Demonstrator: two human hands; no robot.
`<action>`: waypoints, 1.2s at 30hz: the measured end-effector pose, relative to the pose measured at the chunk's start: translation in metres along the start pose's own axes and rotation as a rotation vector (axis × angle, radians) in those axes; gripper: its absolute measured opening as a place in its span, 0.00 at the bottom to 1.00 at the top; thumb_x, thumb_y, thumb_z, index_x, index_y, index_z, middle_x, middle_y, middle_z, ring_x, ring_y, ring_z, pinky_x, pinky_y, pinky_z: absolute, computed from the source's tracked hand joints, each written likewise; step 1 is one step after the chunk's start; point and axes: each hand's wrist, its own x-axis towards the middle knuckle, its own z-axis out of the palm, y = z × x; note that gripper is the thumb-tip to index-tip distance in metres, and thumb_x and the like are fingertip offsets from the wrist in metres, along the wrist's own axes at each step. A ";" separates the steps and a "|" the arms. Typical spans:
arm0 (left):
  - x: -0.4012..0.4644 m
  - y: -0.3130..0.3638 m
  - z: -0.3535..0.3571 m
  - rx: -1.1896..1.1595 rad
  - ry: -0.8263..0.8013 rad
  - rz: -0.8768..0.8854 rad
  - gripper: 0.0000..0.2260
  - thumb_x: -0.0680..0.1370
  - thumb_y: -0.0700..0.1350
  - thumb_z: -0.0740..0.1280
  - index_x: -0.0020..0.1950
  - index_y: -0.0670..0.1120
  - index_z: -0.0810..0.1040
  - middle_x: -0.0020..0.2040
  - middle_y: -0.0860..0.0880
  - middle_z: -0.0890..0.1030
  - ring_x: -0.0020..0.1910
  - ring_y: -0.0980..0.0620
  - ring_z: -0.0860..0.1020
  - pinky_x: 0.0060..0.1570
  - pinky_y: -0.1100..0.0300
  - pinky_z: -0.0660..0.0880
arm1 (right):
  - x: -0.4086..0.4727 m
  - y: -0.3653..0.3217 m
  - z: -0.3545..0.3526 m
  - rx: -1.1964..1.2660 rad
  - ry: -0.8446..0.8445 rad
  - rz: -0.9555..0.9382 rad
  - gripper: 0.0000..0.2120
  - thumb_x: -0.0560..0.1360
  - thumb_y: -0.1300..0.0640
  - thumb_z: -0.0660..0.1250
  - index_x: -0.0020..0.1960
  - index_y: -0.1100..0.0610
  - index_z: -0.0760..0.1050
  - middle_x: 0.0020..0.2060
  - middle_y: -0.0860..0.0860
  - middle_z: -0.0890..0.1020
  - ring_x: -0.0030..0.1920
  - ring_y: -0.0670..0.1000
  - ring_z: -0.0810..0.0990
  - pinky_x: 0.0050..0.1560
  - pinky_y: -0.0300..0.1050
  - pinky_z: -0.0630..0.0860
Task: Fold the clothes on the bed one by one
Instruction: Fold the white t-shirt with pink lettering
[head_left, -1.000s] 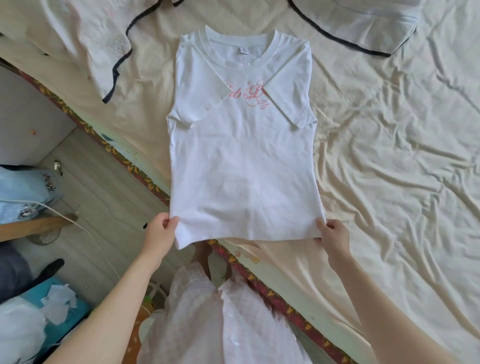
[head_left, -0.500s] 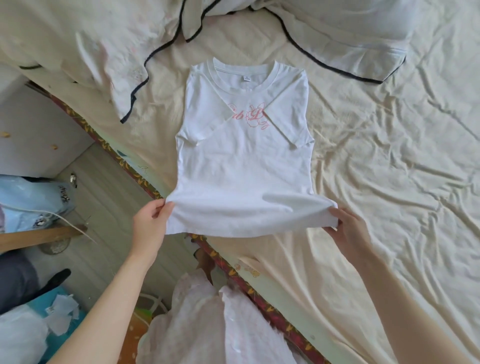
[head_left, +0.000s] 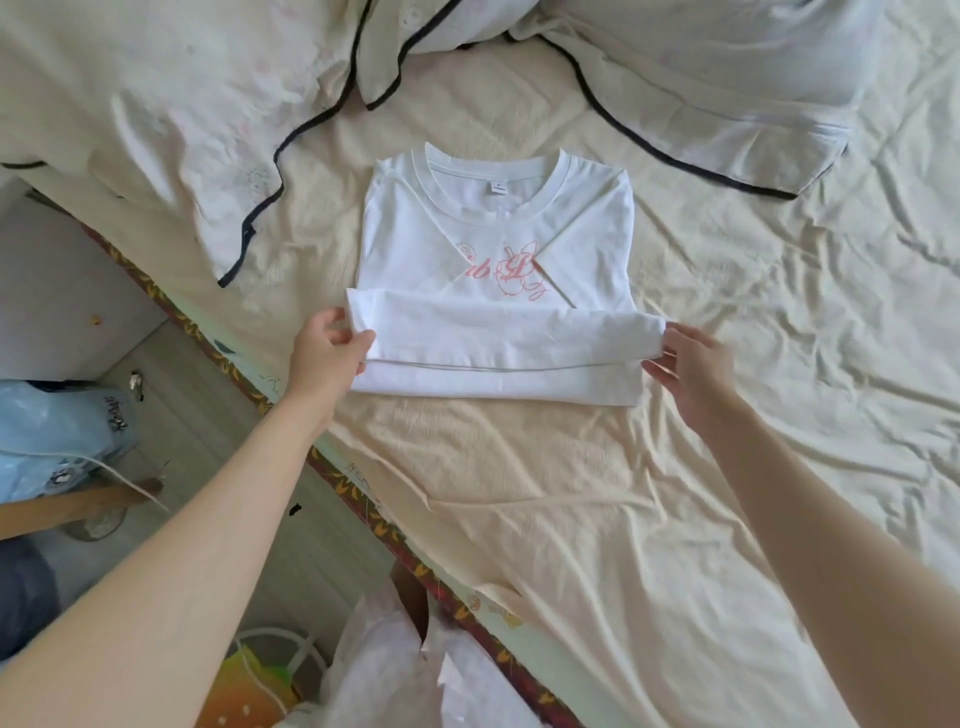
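Both bare forearms reach forward from the lower corners, converging toward the middle. The left hand (head_left: 327, 353) has its thumb on top and fingers curled beneath, pinching a fold of the white T-shirt (head_left: 493, 270) at its left edge. The right hand (head_left: 691, 364) pinches the same fold's right end, 2 fingers extended below.

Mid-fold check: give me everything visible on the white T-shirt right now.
The white T-shirt lies on the cream bedsheet, collar away from the person. It looks like soft cotton knit, with a ribbed round neck, a small tag inside and a pink print on the chest. Both sleeves are folded in across the front. Its hem is doubled up to just below the print; the left hand pinches that fold's left end, the right hand its right end.
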 end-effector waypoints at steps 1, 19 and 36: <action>-0.003 -0.001 -0.001 0.035 0.012 0.047 0.19 0.79 0.40 0.63 0.70 0.45 0.67 0.56 0.47 0.77 0.50 0.52 0.77 0.51 0.57 0.76 | 0.004 0.001 -0.001 -0.024 -0.004 -0.019 0.13 0.76 0.70 0.56 0.54 0.58 0.74 0.42 0.54 0.79 0.41 0.49 0.80 0.45 0.41 0.77; 0.035 0.042 -0.025 0.259 0.064 0.463 0.03 0.76 0.41 0.69 0.49 0.45 0.77 0.45 0.59 0.73 0.41 0.71 0.74 0.44 0.78 0.69 | 0.034 -0.030 -0.014 -0.499 -0.088 -0.447 0.01 0.75 0.55 0.69 0.45 0.51 0.80 0.44 0.48 0.77 0.46 0.50 0.78 0.52 0.45 0.75; 0.154 0.086 0.019 0.150 0.272 0.322 0.03 0.80 0.45 0.62 0.51 0.46 0.72 0.37 0.57 0.73 0.34 0.61 0.71 0.32 0.73 0.65 | 0.128 -0.098 0.080 -0.232 0.046 -0.299 0.11 0.75 0.55 0.68 0.35 0.55 0.73 0.37 0.55 0.74 0.39 0.52 0.72 0.40 0.48 0.71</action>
